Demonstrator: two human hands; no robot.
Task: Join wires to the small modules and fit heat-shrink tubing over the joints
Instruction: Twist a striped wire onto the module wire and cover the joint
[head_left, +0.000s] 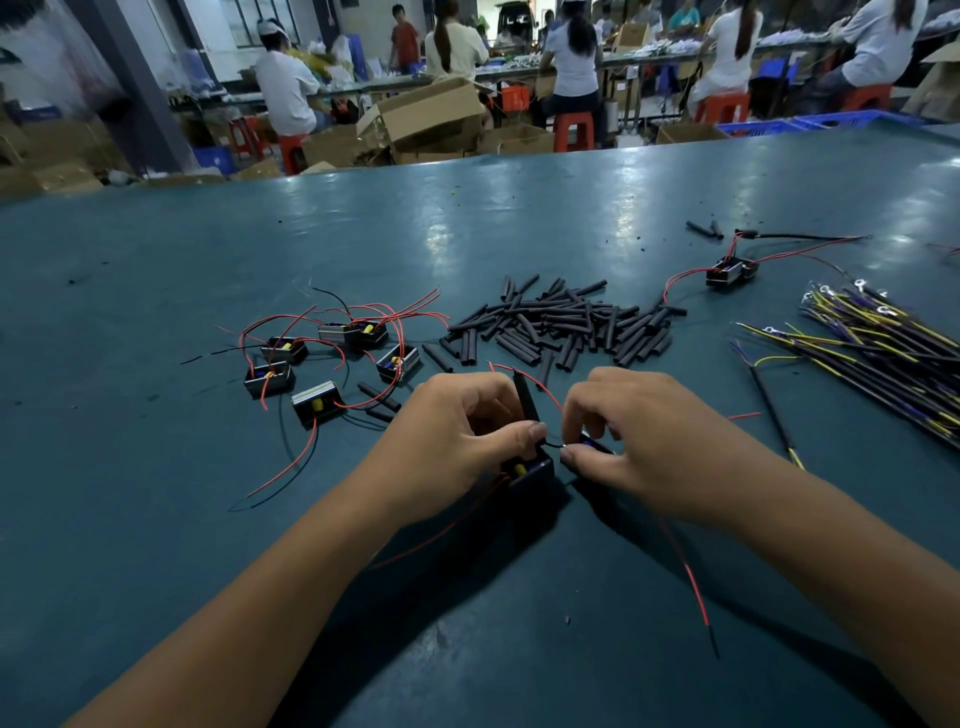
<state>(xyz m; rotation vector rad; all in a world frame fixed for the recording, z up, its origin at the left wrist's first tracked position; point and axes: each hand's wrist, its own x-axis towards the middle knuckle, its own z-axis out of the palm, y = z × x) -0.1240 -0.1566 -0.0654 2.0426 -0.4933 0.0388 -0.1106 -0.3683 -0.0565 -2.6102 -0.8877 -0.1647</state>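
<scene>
My left hand (457, 431) grips a small black module (530, 470) with a yellow part inside, and a black heat-shrink tube (524, 397) sticks up between its fingers. My right hand (628, 436) pinches a second small module (592, 448) at the fingertips. A thin black wire (553, 445) spans the gap between my two thumbs. Red wires (693, 582) trail from the modules toward me across the green table (156, 519).
Several wired modules (322, 358) lie at the left. A heap of black heat-shrink tubes (566, 325) sits behind my hands. A bundle of yellow and purple wires (883, 353) lies at the right, and one more module (730, 270) behind it. People sit at benches beyond the table.
</scene>
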